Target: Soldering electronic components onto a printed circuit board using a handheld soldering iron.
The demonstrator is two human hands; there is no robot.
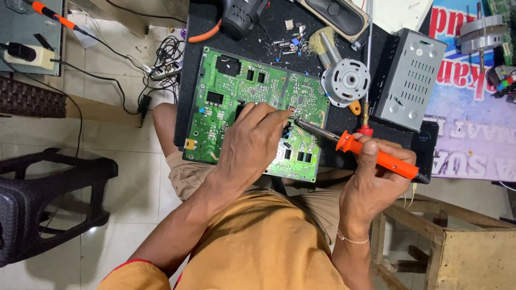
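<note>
Where the hands meet: both hands work over one spot near the right middle of the green circuit board (236, 102), which lies flat on a black mat (193, 64) on the worktop, directly ahead of the person.
Left hand (252, 142): laid palm-down on the board, fingers curled together, fingertips pinching a small copper-coloured part (292, 109) at the joint; the weight of the hand appears to keep the board from sliding.
Right hand (376, 177): closed in a pen-like fist around the orange handle of the soldering iron (371, 153); the handle slopes up toward the left hand, so the metal tip (303, 125) lies just beside the left fingertips.
Beyond the right hand: a round grey motor (345, 80) and a perforated grey metal box (408, 78), the latter shut, its contents hidden.
Beyond the left hand: loose small electronic parts (287, 45) scattered on the mat, in no container; a black speaker unit (333, 16) farther out.
Far left of the left hand: a second orange-handled tool (51, 15) on a grey surface, a white power strip (29, 56) and a tangle of black cables (166, 59) on the tiled floor.
Below the right hand: a wooden crate (457, 247), open-framed; whether anything is inside cannot be told.
</note>
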